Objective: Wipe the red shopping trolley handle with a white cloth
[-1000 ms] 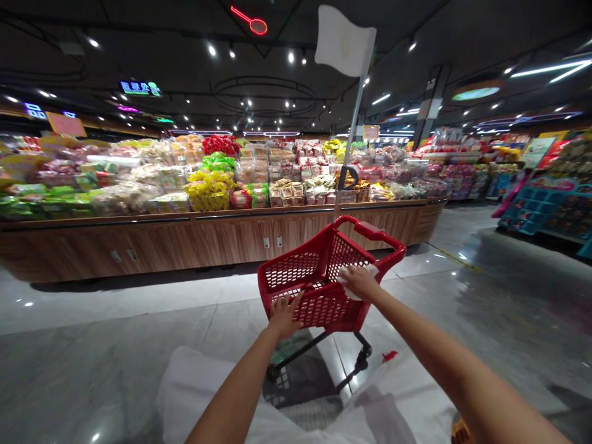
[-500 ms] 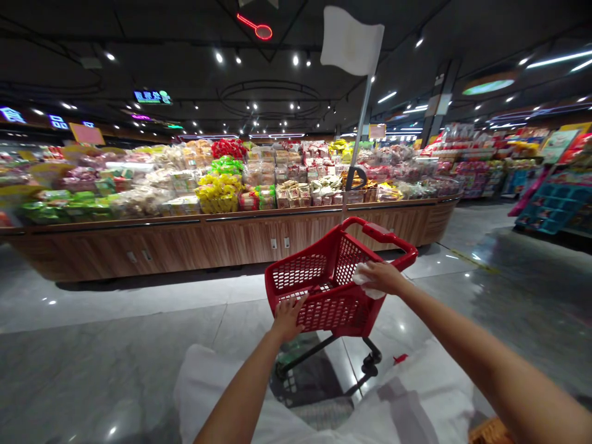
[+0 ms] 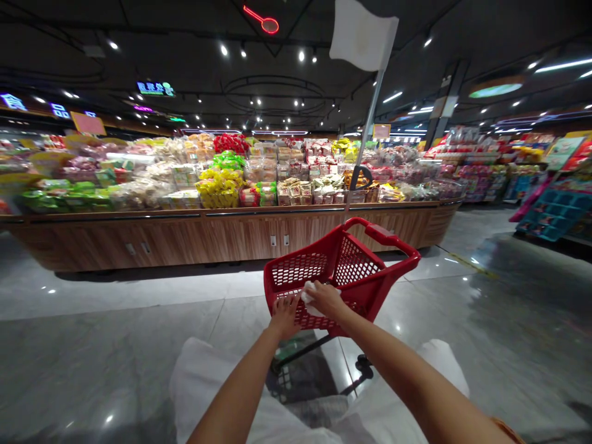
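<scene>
A small red plastic shopping cart [image 3: 324, 265] stands on the tiled floor in front of me, its basket lattice-sided and its handle at the far right. My left hand [image 3: 284, 316] grips the near rim of the basket, fingers curled over it. My right hand [image 3: 325, 298] presses a crumpled white cloth [image 3: 309, 295] against the same near rim, just right of my left hand. A metal pole [image 3: 365, 139] rises from the cart and carries a white flag [image 3: 361, 35].
A long wooden display counter [image 3: 231, 234] piled with packaged snacks runs across the view behind the cart. More shelves and blue crates [image 3: 550, 216] stand at the right. Glossy grey floor tiles [image 3: 115, 345] surround the cart. My white-clothed knees [image 3: 208, 388] show at the bottom.
My right hand with the cloth has slid from the right side of the basket rim leftward to the near rim beside my left hand. The left hand has stayed on the rim.
</scene>
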{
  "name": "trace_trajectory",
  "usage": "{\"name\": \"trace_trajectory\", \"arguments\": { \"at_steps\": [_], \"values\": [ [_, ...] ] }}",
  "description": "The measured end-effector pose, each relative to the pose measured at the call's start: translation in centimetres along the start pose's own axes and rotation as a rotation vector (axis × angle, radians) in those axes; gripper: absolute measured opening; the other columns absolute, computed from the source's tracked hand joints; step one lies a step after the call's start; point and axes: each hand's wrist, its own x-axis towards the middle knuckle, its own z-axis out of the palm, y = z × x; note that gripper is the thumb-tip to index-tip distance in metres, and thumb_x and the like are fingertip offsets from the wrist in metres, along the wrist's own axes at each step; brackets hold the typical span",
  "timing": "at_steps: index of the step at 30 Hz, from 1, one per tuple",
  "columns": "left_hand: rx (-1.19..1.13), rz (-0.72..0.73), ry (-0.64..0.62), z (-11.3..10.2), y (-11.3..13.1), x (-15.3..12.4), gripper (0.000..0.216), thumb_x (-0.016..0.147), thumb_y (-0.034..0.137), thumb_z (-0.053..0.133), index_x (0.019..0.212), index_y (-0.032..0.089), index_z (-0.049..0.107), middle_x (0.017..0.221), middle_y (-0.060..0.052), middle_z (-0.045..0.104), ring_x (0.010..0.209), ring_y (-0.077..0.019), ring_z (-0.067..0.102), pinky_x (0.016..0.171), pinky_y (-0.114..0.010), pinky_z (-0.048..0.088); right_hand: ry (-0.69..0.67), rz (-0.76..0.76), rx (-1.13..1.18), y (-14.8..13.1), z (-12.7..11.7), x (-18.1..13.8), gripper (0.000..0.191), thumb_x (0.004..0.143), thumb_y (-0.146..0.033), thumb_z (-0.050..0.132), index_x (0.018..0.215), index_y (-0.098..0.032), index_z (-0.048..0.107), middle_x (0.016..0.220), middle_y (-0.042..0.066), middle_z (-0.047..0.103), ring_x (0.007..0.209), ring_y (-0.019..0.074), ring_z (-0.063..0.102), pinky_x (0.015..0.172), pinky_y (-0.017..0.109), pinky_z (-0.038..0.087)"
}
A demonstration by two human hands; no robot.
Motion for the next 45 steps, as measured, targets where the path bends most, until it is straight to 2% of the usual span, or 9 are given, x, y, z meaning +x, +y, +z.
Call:
{"name": "trace_trajectory", "arguments": {
  "at_steps": [3,11,14,18,27,30,39,42,45],
  "values": [
    [-0.004,0.054,-0.004,-0.2,-1.1,-0.4,0.094,0.07,0.032,0.059,0.151,0.026,0.01,0.147,-0.009,0.035,0.132,-0.0314,0.031,0.109,-0.048,0.02,-0.063,-0.027,-0.029,1.8,-0.9,-0.4,0.038,0.09,-0.04,0.047,0.126,-0.027,0.051,0.115,0.01,0.059,0.087,0.0232,0.063,0.07,0.031,0.045],
    [-0.003,0.039,0.032,0.3,-1.8,-0.3,0.094,0.069,0.029,0.06,0.15,0.027,0.013,0.148,-0.008,0.035,0.13,-0.0307,0.032,0.11,-0.047,0.019,-0.063,0.025,-0.213,15.5,-4.7,-6.2,0.043,0.088,-0.037,0.05,0.129,-0.027,0.051,0.116,0.011,0.059,0.088,0.0241,0.061,0.07,0.032,0.043],
    [-0.005,0.045,0.06,0.6,-1.4,0.1,0.094,0.069,0.032,0.061,0.15,0.027,0.014,0.147,-0.008,0.036,0.13,-0.0313,0.032,0.109,-0.047,0.019,-0.032,0.053,-0.231,17.7,-5.2,-7.4,0.046,0.087,-0.038,0.052,0.131,-0.027,0.05,0.119,0.012,0.057,0.088,0.0239,0.061,0.071,0.032,0.043],
    [0.014,-0.003,0.047,0.5,-0.6,0.5,0.093,0.068,0.037,0.063,0.149,0.023,0.019,0.146,-0.011,0.037,0.13,-0.0339,0.031,0.108,-0.049,0.018,-0.02,0.084,-0.182,14.9,-4.3,-6.2,0.036,0.088,-0.033,0.05,0.123,-0.026,0.057,0.115,0.011,0.058,0.092,0.0229,0.061,0.075,0.031,0.043],
    [0.036,-0.06,0.023,-0.4,-0.9,0.2,0.095,0.065,0.034,0.064,0.149,0.023,0.021,0.145,-0.012,0.038,0.129,-0.0349,0.033,0.108,-0.05,0.019,0.06,0.032,0.007,0.8,0.6,0.0,0.034,0.092,-0.026,0.044,0.124,-0.022,0.054,0.113,0.011,0.061,0.091,0.0213,0.061,0.075,0.03,0.043],
    [0.033,-0.023,0.005,-0.7,-2.1,-0.3,0.094,0.065,0.032,0.064,0.148,0.025,0.02,0.146,-0.009,0.037,0.13,-0.0324,0.032,0.11,-0.047,0.02,0.057,-0.005,0.009,1.8,0.3,-0.4,0.035,0.091,-0.03,0.046,0.126,-0.025,0.053,0.115,0.01,0.06,0.093,0.0214,0.061,0.076,0.029,0.042],
    [0.031,-0.008,0.005,-1.2,-1.9,-0.2,0.09,0.07,0.035,0.061,0.149,0.019,0.02,0.148,-0.011,0.036,0.133,-0.031,0.031,0.111,-0.046,0.018,0.114,-0.015,-0.135,15.9,-3.1,-6.5,0.035,0.085,-0.032,0.057,0.12,-0.023,0.06,0.112,0.01,0.062,0.104,0.0227,0.055,0.096,0.034,0.034],
    [0.04,-0.036,0.007,-0.8,-1.2,0.5,0.091,0.069,0.035,0.06,0.149,0.021,0.02,0.146,-0.012,0.037,0.133,-0.0328,0.03,0.11,-0.048,0.018,0.135,0.081,-0.141,15.5,-2.8,-6.4,0.035,0.086,-0.031,0.057,0.119,-0.021,0.059,0.114,0.01,0.06,0.103,0.0232,0.055,0.097,0.035,0.035],
    [0.054,-0.064,0.015,-0.4,-0.8,1.2,0.094,0.067,0.034,0.061,0.149,0.023,0.018,0.147,-0.012,0.035,0.133,-0.0348,0.03,0.108,-0.049,0.018,0.127,0.116,-0.111,11.8,-1.6,-4.7,0.031,0.089,-0.032,0.053,0.118,-0.021,0.059,0.112,0.01,0.06,0.102,0.022,0.055,0.099,0.036,0.033]
  ]
}}
